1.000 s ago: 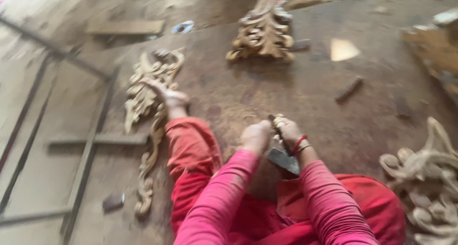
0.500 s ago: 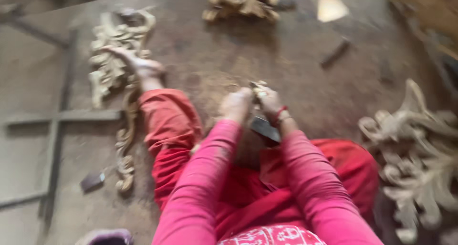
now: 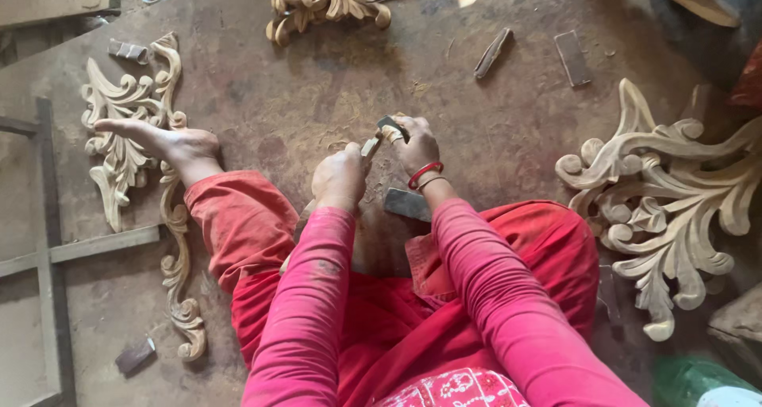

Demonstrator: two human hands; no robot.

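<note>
I sit on a brown floor in red clothes, both arms stretched forward. My left hand (image 3: 340, 178) is closed around a small pale wooden piece (image 3: 370, 147) that sticks out toward my right hand. My right hand (image 3: 414, 143), with a red bangle at the wrist, grips a small dark block (image 3: 389, 125) pressed against that piece. A grey flat block (image 3: 407, 205) lies just under my right wrist. My bare foot (image 3: 163, 141) rests on a carved scroll ornament (image 3: 119, 137) at the left.
A large carved leaf ornament (image 3: 667, 209) lies at the right, another carved ornament (image 3: 325, 2) at the top. Two small dark blocks (image 3: 571, 56) lie at the upper right, one more (image 3: 135, 356) at the lower left. A wooden frame (image 3: 48, 248) borders the left.
The camera has tilted down and closer, so the ornaments shifted outward in view. Both hands stay together on the small piece in front of my knees.
</note>
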